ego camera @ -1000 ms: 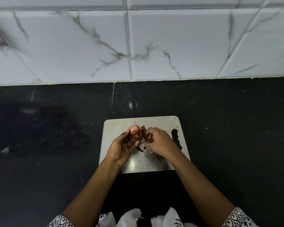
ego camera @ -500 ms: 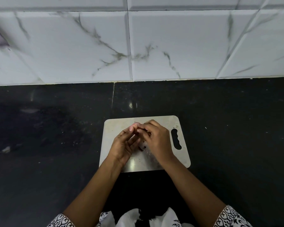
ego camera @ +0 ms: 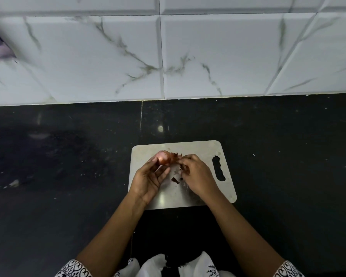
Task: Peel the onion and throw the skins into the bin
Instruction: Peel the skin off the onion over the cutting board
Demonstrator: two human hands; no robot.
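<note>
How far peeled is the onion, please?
Partly peeled: the onion shows bare pink flesh in the left hand, while brown skin sticks out at its side where the right hand pinches.

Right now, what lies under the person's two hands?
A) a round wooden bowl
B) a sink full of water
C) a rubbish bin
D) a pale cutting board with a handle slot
D: the left hand holds the onion and the right hand pinches its skin over the pale cutting board, whose slot shows at the right, on the dark counter.
</note>
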